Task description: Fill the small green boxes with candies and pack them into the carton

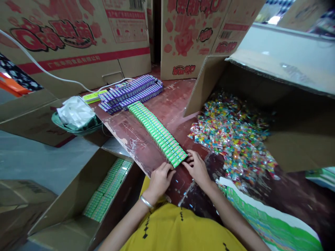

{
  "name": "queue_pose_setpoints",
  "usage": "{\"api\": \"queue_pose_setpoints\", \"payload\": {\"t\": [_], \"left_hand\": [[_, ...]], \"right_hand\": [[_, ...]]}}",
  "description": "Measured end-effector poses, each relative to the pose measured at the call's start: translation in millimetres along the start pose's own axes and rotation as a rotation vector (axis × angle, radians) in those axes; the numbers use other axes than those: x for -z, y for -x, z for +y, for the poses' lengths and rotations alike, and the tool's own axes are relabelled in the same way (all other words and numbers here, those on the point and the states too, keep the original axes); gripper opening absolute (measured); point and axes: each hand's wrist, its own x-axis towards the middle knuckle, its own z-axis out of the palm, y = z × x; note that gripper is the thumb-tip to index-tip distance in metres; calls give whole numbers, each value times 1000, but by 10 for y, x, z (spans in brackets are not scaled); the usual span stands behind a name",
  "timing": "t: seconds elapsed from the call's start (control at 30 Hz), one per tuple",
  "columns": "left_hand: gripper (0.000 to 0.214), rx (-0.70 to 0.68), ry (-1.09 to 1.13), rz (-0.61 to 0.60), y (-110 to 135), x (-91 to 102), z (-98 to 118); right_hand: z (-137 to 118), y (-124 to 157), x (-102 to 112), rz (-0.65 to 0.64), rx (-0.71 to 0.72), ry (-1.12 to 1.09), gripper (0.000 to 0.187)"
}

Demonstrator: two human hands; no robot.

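A long row of small green boxes runs diagonally across the worn red-brown table. My left hand rests on the table at the near end of the row, fingers bent, fingertips touching the last box. My right hand lies on the other side of that end, fingers stretched toward the last green box. Neither hand wraps around anything. A silver bracelet sits on my left wrist.
Stacked purple boxes lie at the table's far end. A heap of colourful wrapped candies spills from an open carton on the right. A carton with green boxes stands low left. A bowl with white wrapping sits at left.
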Motion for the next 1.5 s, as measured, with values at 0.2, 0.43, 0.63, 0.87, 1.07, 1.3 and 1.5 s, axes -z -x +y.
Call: {"api": "queue_pose_setpoints", "payload": {"t": [0.2, 0.43, 0.63, 0.87, 1.07, 1.3, 1.5], "left_hand": [[19, 26, 7, 237, -300, 604, -342], [27, 36, -153, 154, -747, 1281, -584], [21, -219, -138, -290, -401, 555, -327], [23, -187, -162, -176, -361, 155, -296], [24, -150, -169, -180, -391, 127, -243], [24, -150, -125, -194, -349, 280, -234], [27, -63, -180, 145, -729, 1007, -561]], "right_hand": [[81, 21, -76, 49, -121, 67, 39], [24, 28, -112, 64, -125, -13, 46], [-5, 44, -111, 74, -135, -40, 31], [-29, 60, -95, 64, -81, 17, 25], [-28, 51, -103, 25, -54, 31, 30], [51, 60, -76, 29, -171, -128, 56], [44, 121, -27, -109, -397, -544, 71]]}}
